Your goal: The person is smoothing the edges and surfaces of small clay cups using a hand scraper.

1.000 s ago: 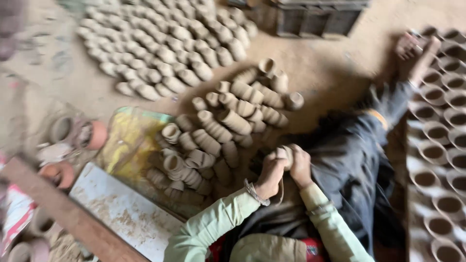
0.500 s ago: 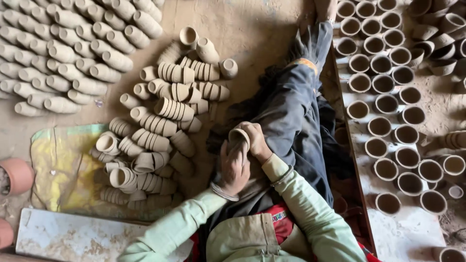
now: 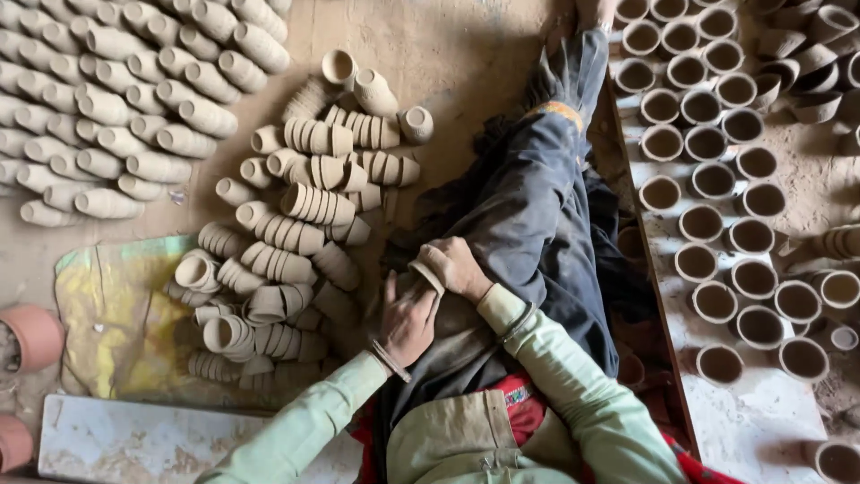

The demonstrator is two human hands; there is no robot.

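At the far left edge sit two terracotta pots (image 3: pixel 34 336), and below them a pale slab (image 3: pixel 143 444) lies along the bottom left. A yellow sheet (image 3: pixel 107 314) is spread on the floor (image 3: pixel 466 54) just right of the pots. The upper left of the frame holds rows of grey cup stacks (image 3: pixel 116 99) laid on their sides. Right of centre-left, a looser pile of nested cups (image 3: pixel 296 233) rests partly on the sheet, several stacks leaning on one another.

In the middle, the person sits with a leg (image 3: pixel 537 197) stretched toward the top of the frame. The left hand (image 3: pixel 408 318) lies flat and open against the lap, fingers spread beside a clay cup (image 3: pixel 428 273). The right hand (image 3: pixel 457 267) is closed around that cup, pressing it against the thigh; its grip looks firm, though the cup is mostly hidden by the fingers.

At the right, a board (image 3: pixel 761 421) carries single cups (image 3: pixel 717 179) standing mouth-up in rows.

The risks look plain. The cup seems unfired, so a hard squeeze from the right hand could dent or crack its rim. The pile sits just beside the left elbow; a sweep of that arm could topple the leaning stacks. The outstretched leg runs close along the board's edge, and a shift of it could knock the nearest standing cups.
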